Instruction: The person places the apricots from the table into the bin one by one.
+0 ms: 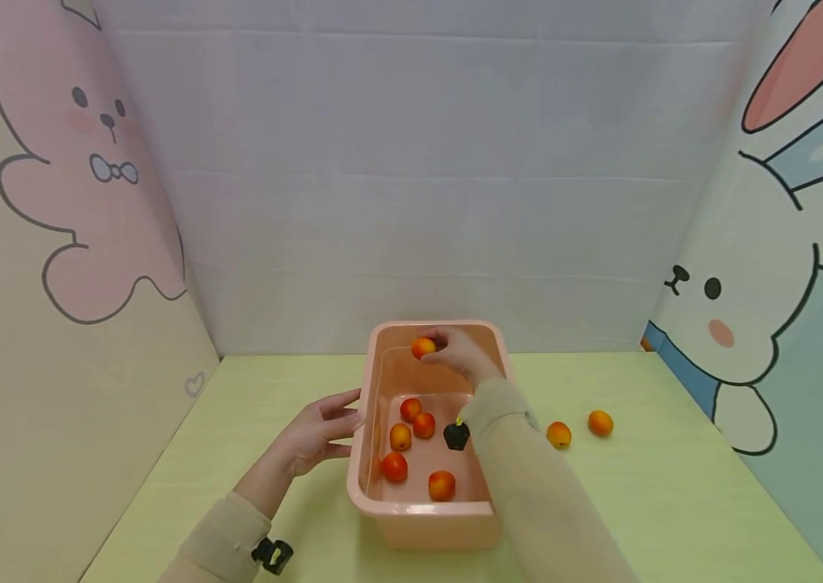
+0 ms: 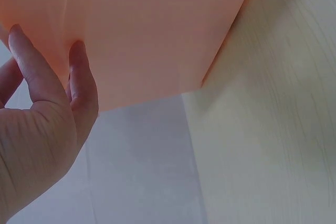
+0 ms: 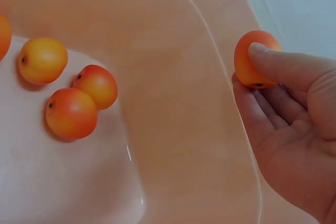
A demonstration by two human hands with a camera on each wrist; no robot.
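A peach-coloured plastic bin [image 1: 434, 508] stands on the table with several small orange-red fruits, one of them a red fruit [image 1: 394, 467], lying on its floor. My right hand [image 1: 455, 352] pinches an orange-red fruit [image 3: 252, 59] between thumb and fingers, high inside the bin near its far wall. My left hand [image 1: 312, 433] rests its fairly straight fingertips against the bin's left outer side. Up close in the left wrist view, the fingers [image 2: 84, 77] lie along the bin's smooth outer wall [image 2: 152, 35]. My right sleeve hides part of the bin's right side.
Two more fruits lie on the pale yellow table right of the bin, a nearer fruit [image 1: 559, 435] and a farther fruit [image 1: 600, 423]. A small black piece [image 1: 457, 436] with a yellow tip shows beside my right sleeve. A pale cloth backdrop [image 1: 418, 202] rises behind.
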